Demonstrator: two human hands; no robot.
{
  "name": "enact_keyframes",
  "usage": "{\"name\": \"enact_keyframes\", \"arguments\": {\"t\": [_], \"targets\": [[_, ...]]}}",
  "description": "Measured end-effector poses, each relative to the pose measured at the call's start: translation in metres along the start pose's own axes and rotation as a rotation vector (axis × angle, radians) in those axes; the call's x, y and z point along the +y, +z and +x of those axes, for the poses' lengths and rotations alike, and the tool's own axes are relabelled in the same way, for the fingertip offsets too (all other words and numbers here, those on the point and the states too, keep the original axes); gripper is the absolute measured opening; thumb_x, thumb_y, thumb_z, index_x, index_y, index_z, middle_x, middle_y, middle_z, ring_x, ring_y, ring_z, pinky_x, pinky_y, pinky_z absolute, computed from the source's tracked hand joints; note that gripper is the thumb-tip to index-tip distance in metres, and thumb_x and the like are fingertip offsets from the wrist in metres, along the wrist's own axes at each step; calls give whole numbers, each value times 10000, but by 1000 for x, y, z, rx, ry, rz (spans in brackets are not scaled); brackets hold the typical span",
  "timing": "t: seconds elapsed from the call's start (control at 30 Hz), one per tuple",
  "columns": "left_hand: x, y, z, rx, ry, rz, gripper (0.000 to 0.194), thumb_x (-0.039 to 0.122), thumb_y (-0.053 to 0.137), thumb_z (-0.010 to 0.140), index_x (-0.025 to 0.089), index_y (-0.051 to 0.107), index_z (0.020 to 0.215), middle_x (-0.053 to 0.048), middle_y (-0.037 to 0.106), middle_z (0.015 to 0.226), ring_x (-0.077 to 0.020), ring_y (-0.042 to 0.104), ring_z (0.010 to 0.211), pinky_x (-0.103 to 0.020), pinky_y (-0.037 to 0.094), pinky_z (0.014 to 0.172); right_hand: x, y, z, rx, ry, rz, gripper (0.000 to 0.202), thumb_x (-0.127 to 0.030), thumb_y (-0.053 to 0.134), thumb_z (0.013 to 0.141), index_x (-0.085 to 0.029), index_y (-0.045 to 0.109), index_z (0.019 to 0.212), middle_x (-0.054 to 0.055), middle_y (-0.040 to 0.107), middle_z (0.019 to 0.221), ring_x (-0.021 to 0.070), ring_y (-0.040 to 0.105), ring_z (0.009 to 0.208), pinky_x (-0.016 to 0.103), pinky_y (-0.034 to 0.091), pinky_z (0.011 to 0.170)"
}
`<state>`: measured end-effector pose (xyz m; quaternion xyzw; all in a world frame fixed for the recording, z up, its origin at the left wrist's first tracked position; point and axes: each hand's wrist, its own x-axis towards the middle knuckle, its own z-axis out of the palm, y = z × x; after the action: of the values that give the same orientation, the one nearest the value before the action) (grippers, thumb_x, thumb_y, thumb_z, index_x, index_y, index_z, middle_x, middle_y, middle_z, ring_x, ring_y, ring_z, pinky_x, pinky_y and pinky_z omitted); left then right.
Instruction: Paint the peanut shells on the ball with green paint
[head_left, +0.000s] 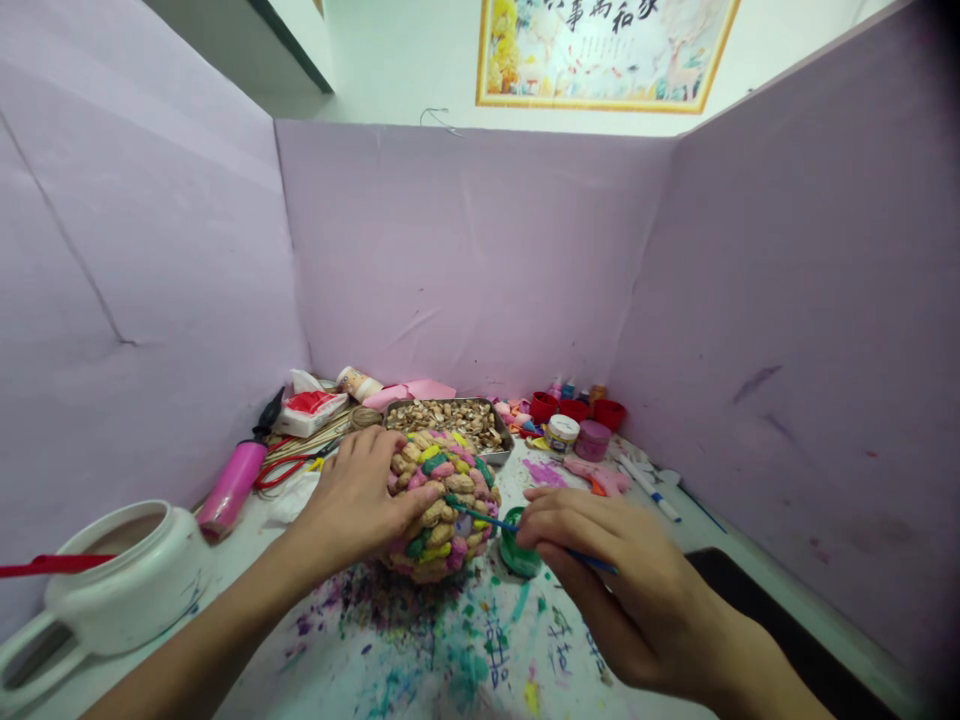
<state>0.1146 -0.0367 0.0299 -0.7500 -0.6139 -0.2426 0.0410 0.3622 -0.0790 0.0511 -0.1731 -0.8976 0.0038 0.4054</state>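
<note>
Beneath the left hand [367, 485], the peanut-covered ball [441, 505].

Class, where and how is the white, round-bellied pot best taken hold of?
I'd hook fingers through the looped handle of the white, round-bellied pot, coming from the near left: the open loop juts that way. The red stick across the mouth probably hampers a rim grip.

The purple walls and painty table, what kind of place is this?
Probably a craft corner: there's a paint-splattered table, a jar of green paint, and a brush touching a ball of colored peanuts.
</note>
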Motion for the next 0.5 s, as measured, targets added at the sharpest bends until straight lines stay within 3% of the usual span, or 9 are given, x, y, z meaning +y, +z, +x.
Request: {"name": "enact_keyframes", "arguments": {"t": [0.17,0.3,0.5], "targets": [[1,-1,0,5,-1,-9,490,611,565,744,197,536,1004,-96,558,1069,-320,503,1030,-452,430,860,2,-6,-1,42,-11,-8,156,-62,451,850,-149,558,923,63,647,761,164,617,702,282,519,620],[1,-2,-1,3,7,-15,481,599,567,750,196,532,1011,-94,559,1061,-315,503,1029,-450,430,864,6,-2,-1,101,-23,22,178,-54,470,848,-157,566,956,66,675,823,158,641,764,272,534,679],[0,-1,0,5,12,-17,486,599,573,745,197,529,1014,-93,568,1053,-317,509,1034,-450,430,867,7,0,-2,77,12,1,165,-80,467,861,-177,569,948,59,691,813,164,659,753,271,541,670]]}}
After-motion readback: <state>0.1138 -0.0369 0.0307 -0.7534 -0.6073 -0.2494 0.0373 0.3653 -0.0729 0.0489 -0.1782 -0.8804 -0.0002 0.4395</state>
